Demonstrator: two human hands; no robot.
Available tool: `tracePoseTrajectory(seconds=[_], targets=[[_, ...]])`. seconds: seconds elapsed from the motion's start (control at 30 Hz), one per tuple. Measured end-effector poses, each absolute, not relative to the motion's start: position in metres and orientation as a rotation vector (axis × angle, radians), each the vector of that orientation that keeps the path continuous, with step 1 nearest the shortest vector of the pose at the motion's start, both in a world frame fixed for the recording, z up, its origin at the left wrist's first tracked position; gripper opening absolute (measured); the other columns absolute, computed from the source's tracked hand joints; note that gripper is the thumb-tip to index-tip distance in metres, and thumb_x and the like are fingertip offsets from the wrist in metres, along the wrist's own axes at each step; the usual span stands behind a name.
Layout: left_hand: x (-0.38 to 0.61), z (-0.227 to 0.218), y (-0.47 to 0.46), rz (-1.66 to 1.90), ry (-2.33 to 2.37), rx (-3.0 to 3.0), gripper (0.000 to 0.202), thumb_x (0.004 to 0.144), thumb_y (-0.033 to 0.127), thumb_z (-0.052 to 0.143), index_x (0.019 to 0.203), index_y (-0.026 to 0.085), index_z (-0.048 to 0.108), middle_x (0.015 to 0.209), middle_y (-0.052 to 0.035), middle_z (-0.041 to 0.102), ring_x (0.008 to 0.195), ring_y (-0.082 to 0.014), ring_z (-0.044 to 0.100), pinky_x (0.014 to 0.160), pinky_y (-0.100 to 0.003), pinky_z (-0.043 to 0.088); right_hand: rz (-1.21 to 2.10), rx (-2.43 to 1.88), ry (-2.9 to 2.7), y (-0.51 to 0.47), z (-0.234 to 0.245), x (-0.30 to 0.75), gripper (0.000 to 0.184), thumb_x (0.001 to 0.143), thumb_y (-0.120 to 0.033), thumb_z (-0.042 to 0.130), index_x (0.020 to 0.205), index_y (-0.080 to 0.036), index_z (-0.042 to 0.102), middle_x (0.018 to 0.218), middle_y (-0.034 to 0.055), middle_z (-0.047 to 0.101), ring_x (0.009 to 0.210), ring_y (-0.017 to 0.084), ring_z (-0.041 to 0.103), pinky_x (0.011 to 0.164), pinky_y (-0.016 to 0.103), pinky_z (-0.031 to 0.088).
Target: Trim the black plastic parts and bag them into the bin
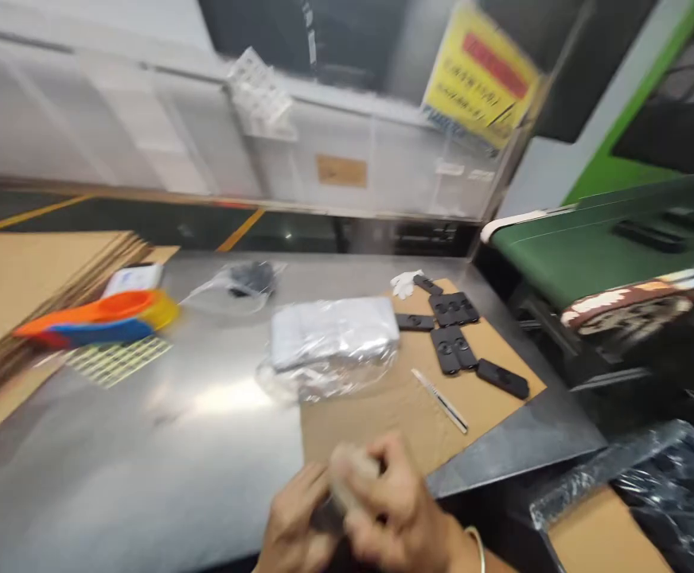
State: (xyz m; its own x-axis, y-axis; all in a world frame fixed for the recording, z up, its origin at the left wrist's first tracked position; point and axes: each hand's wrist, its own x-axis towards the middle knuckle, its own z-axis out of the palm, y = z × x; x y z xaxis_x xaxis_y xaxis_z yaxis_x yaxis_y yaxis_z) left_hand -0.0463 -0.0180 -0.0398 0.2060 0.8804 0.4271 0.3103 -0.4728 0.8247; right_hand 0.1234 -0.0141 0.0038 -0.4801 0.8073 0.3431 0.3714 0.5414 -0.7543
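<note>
My left hand (299, 517) and my right hand (398, 505) meet at the near edge of the metal table, both blurred. The right fingers are closed around a pale, cloth-like wad (347, 477). Between the hands is a dark piece (326, 517), which the left fingers curl around; its kind cannot be made out. Just beyond them is a cardboard sheet (371, 430) with a white pen-like tool (442, 402) on it. Several black plastic parts (454, 309) with round recesses lie farther right. A plastic-wrapped white stack (335, 334) sits partly on the cardboard.
Flattened cardboard (42, 270) is piled at left, near an orange, blue and yellow bin (108, 318) and a label sheet (121, 358). A clear bag (233, 286) and white glove (405, 283) lie farther back. A green conveyor (562, 255) and plastic-lined box (610, 533) stand right.
</note>
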Motion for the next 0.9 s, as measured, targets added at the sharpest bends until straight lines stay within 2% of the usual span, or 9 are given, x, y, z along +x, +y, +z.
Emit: tracePoseTrajectory(seconds=[0.1, 0.17, 0.27, 0.33, 0.4, 0.47, 0.57, 0.7, 0.9], targets=[[-0.041, -0.03, -0.021, 1.23, 1.122, 1.766, 0.032, 0.074, 0.019, 0.061, 0.105, 0.021, 0.065, 0.08, -0.0053, 0.067, 0.07, -0.0184, 0.061, 0.065, -0.027, 0.049, 0.912, -0.95, -1.972, -0.008, 0.001, 0.127, 0.046, 0.088, -0.024, 0.044, 0.134, -0.026, 0.042, 0.104, 0.0088, 0.046, 0.096, 0.018, 0.046, 0.085, 0.036, 0.046], [-0.034, -0.024, -0.023, 1.169, 1.101, 1.529, 0.027, 0.076, 0.021, 0.061, 0.101, 0.017, 0.067, 0.081, -0.0066, 0.067, 0.072, -0.0194, 0.06, 0.072, -0.03, 0.048, 0.885, -0.917, -1.913, -0.007, -0.006, 0.123, 0.048, 0.089, -0.021, 0.042, 0.136, -0.027, 0.037, 0.108, 0.0089, 0.046, 0.099, 0.018, 0.046, 0.085, 0.037, 0.046], [-0.024, -0.022, -0.029, 1.18, 1.023, 1.073, 0.033, 0.074, 0.027, 0.065, 0.105, 0.015, 0.065, 0.089, -0.0079, 0.068, 0.083, -0.0229, 0.06, 0.083, -0.033, 0.045, 0.727, -0.91, -1.85, -0.013, -0.018, 0.112, 0.051, 0.089, -0.017, 0.042, 0.138, -0.026, 0.033, 0.114, 0.0107, 0.043, 0.106, 0.021, 0.045, 0.086, 0.04, 0.046], [-0.018, -0.026, -0.031, 1.27, 0.93, 0.778, 0.042, 0.074, 0.033, 0.066, 0.113, 0.017, 0.061, 0.1, -0.0082, 0.066, 0.095, -0.0242, 0.058, 0.09, -0.033, 0.041, 0.609, -0.929, -1.853, -0.019, -0.025, 0.105, 0.054, 0.087, -0.013, 0.043, 0.139, -0.026, 0.032, 0.117, 0.0119, 0.04, 0.11, 0.023, 0.042, 0.087, 0.042, 0.045], [-0.015, -0.03, -0.03, 1.359, 0.842, 0.521, 0.05, 0.075, 0.041, 0.063, 0.121, 0.021, 0.055, 0.109, -0.0081, 0.063, 0.099, -0.023, 0.057, 0.092, -0.032, 0.041, 0.484, -0.925, -1.926, -0.024, -0.03, 0.101, 0.058, 0.085, -0.01, 0.045, 0.139, -0.026, 0.032, 0.119, 0.013, 0.038, 0.111, 0.025, 0.04, 0.087, 0.045, 0.044], [-0.014, -0.031, -0.028, 1.399, 0.764, 0.333, 0.057, 0.076, 0.049, 0.058, 0.126, 0.025, 0.048, 0.11, -0.0076, 0.061, 0.089, -0.0193, 0.058, 0.083, -0.031, 0.045, 0.37, -0.882, -2.051, -0.028, -0.032, 0.099, 0.06, 0.082, -0.009, 0.049, 0.139, -0.023, 0.033, 0.119, 0.0144, 0.037, 0.11, 0.026, 0.039, 0.086, 0.046, 0.044], [-0.013, -0.028, -0.025, 1.379, 0.686, 0.136, 0.061, 0.077, 0.058, 0.05, 0.129, 0.027, 0.045, 0.097, -0.0059, 0.062, 0.073, -0.015, 0.058, 0.069, -0.028, 0.049, 0.285, -0.824, -2.198, -0.027, -0.032, 0.102, 0.062, 0.08, -0.01, 0.053, 0.138, -0.019, 0.034, 0.117, 0.0154, 0.037, 0.106, 0.027, 0.04, 0.083, 0.045, 0.045], [-0.013, -0.023, -0.024, 1.301, 0.664, -0.036, 0.059, 0.08, 0.058, 0.046, 0.128, 0.024, 0.046, 0.082, -0.0048, 0.062, 0.072, -0.0152, 0.06, 0.07, -0.027, 0.049, 0.309, -0.942, -2.168, -0.016, -0.028, 0.108, 0.061, 0.082, -0.01, 0.051, 0.139, -0.023, 0.032, 0.114, 0.0134, 0.041, 0.102, 0.025, 0.041, 0.081, 0.045, 0.044], [-0.029, -0.025, -0.007, 1.375, 0.704, -0.206, 0.051, 0.08, 0.06, 0.044, 0.118, 0.026, 0.05, 0.066, 0.0005, 0.056, 0.054, -0.0127, 0.055, 0.053, -0.026, 0.047, 0.439, -0.838, -2.291, -0.027, -0.029, 0.112, 0.059, 0.081, -0.01, 0.051, 0.137, -0.021, 0.036, 0.114, 0.0142, 0.042, 0.1, 0.024, 0.043, 0.079, 0.042, 0.046]])
